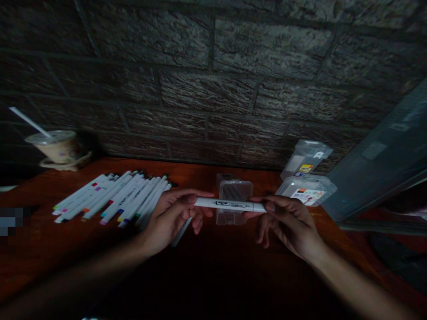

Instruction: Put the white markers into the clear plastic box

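A white marker (230, 204) with black print is held level between my two hands, above the table. My left hand (173, 218) pinches its left end between thumb and fingers. At the other end, my right hand (290, 222) grips it the same way. Just behind the marker sits a small clear plastic case (235, 189), partly hidden by it. To the left lies a spread of several white markers (116, 195) with coloured ends. Another white marker (182, 232) lies apart, below my left hand's fingers.
A clear box with a yellow label (303, 162) and a clear plastic case with a printed label (308, 191) stand at the right. A drink cup with a straw (58, 146) is at the far left. A stone-block wall (207, 89) rises behind the wooden table (26, 249).
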The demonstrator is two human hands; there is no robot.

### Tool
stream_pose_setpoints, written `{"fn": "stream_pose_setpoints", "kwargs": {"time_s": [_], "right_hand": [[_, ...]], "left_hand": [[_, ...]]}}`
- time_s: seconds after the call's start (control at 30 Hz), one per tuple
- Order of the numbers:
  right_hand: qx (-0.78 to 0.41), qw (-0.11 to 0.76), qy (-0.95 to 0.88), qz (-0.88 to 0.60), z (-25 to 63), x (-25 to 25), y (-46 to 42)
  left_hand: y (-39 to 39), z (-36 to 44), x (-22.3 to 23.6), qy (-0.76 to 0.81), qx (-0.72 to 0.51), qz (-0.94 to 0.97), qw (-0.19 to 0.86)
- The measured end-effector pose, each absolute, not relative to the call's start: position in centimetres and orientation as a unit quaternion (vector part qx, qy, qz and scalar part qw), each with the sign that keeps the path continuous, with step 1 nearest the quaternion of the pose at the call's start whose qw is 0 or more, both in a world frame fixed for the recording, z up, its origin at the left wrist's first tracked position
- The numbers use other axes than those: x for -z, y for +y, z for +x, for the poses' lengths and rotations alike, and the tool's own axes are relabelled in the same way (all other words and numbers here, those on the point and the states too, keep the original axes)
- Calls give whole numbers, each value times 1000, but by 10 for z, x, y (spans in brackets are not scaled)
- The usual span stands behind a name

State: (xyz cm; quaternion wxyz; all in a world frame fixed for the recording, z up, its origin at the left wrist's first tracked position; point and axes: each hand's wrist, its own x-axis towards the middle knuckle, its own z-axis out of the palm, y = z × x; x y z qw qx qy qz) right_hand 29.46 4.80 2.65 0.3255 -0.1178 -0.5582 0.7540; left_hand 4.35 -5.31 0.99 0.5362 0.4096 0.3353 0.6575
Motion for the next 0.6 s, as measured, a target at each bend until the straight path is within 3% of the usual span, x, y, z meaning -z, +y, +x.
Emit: {"fn": "stream_pose_setpoints", "kwargs": {"time_s": [0.6], "right_hand": [[-785,307,-519,-140,297,-32,50]], "left_hand": [[-53,45,-8,241,-679,442,534]]}}
